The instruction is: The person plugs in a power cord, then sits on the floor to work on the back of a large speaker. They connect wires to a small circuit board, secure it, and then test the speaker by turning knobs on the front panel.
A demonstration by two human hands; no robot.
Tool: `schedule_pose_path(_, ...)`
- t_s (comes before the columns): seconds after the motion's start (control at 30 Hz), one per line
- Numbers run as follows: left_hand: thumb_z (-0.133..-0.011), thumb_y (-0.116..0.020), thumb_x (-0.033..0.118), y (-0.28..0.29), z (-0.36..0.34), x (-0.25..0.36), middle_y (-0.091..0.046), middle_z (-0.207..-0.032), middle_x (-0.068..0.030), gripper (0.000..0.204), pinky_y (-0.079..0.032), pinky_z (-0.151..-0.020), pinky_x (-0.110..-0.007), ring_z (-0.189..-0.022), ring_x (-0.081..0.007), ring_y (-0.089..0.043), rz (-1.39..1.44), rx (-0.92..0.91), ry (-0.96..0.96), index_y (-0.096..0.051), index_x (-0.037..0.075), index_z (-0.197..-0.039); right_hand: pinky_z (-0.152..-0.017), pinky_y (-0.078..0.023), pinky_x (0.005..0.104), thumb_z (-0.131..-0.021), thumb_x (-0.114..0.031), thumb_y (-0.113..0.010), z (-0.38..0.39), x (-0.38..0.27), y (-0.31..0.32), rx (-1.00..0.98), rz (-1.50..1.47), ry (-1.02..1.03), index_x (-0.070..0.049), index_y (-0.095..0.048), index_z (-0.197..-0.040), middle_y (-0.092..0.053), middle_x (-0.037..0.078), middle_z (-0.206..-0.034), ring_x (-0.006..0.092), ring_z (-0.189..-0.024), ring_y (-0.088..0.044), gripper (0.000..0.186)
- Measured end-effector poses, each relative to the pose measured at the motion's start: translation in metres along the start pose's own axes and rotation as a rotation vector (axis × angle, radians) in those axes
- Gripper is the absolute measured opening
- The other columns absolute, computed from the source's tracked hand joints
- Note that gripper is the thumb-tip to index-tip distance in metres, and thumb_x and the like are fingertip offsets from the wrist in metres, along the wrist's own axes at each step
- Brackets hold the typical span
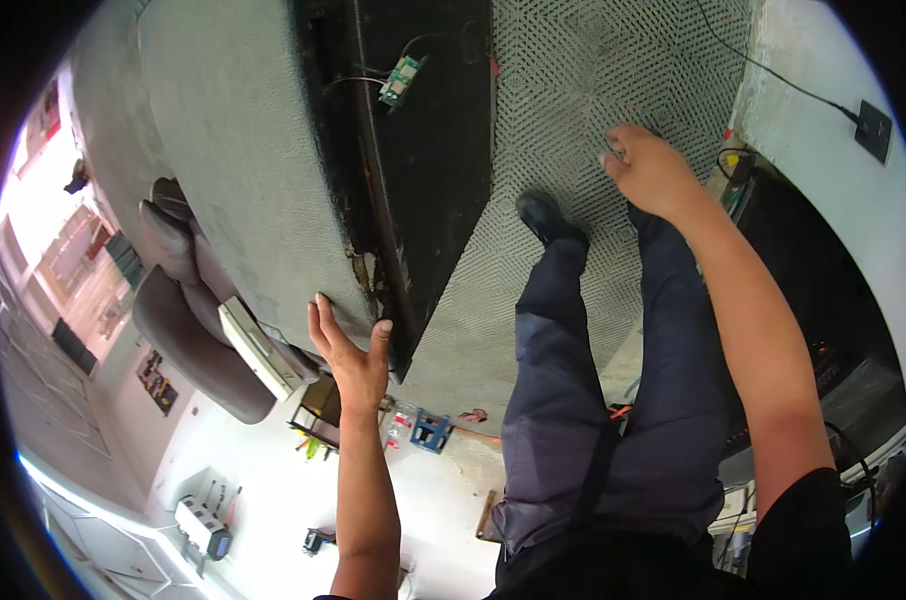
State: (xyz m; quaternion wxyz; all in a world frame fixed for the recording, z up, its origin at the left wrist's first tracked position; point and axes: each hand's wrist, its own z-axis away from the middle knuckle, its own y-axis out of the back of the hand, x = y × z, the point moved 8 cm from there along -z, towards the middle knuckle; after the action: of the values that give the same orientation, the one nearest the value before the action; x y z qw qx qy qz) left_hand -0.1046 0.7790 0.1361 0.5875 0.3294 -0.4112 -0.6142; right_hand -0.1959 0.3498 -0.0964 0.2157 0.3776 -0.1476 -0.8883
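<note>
My left hand is open, its fingers and thumb spread, beside the worn edge of a grey textured surface; whether it touches that surface I cannot tell. Along this edge runs a long black panel with chipped, peeling spots near my thumb. A small green circuit board with thin wires lies on the panel's far part. Over the patterned grey floor mat hovers my right hand, its fingers loosely bent and apart, with nothing seen in them.
My shoe stands on the mat. At the right are a large black case and a black box on a cable. A grey-brown padded seat, a blue stool and a white device lie to the left.
</note>
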Motion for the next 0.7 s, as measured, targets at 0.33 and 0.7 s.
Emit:
schedule_pose_path(0.33, -0.089, -0.091, 0.031, 0.01, 0.0, -0.01, -0.015, -0.175, -0.0305, 0.119, -0.031, -0.129, -0.051, -0.161, -0.0477, -0.026, -0.073, -0.205, -0.186, -0.013, 0.01, -0.176, -0.107, -0.054, 0.0483, -0.104, -0.024, -0.067, 0.058, -0.018, -0.131, 0.012, -0.238, -0.071, 0.005, -0.066, -0.135, -0.069, 0.026, -0.136, 0.0424, -0.124, -0.068, 0.043)
schedule_pose_path(0.7, -0.082, -0.093, 0.013, 0.019, 0.004, -0.033, -0.021, -0.178, -0.0286, 0.118, -0.046, -0.122, -0.047, -0.156, -0.042, -0.044, -0.172, -0.207, -0.379, -0.021, 0.017, -0.175, -0.111, -0.052, 0.0488, -0.099, -0.03, -0.073, 0.16, -0.181, -0.307, 0.549, -0.845, 0.123, 0.006, -0.059, -0.14, -0.053, 0.028, -0.151, 0.0444, -0.135, -0.06, 0.057)
